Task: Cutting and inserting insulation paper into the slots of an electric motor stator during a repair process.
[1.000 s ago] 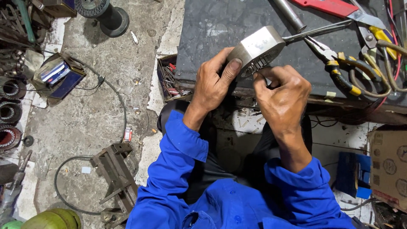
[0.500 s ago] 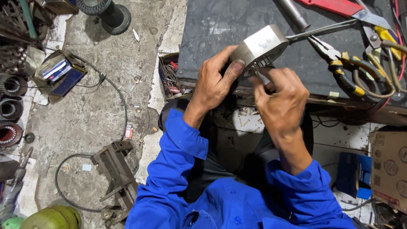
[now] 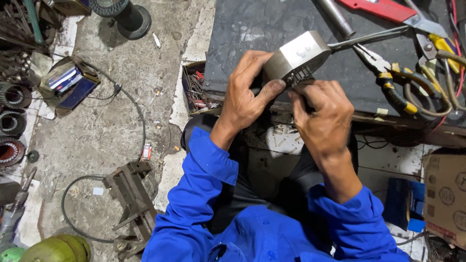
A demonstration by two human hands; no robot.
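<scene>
While both arms in blue sleeves reach forward, the left hand (image 3: 245,94) grips a round, ring-shaped metal motor core (image 3: 296,60), its thumb pressed against the slotted rim and its fingers curled around the far side. This core is held tilted in the air just over the near edge of the dark workbench (image 3: 252,29). Touching the core's lower rim from the near side, the right hand (image 3: 323,119) is pinched narrow, fingertips bunched at the slots; whether it holds anything small there I cannot tell. Beyond the core, lying on the bench, are a steel rod (image 3: 335,17) and long-nosed pliers with yellow-and-black handles (image 3: 395,90), the pliers' thin jaws pointing toward the core. Farther right of the core lies a red-handled cutter (image 3: 388,8). Left of the core, tucked against the bench's side, sits a small open box of bits (image 3: 196,90). Well to the left of the core, on the concrete floor, are a blue box (image 3: 70,82), a black cable (image 3: 138,116) and several wound stator rings (image 3: 12,121).
</scene>
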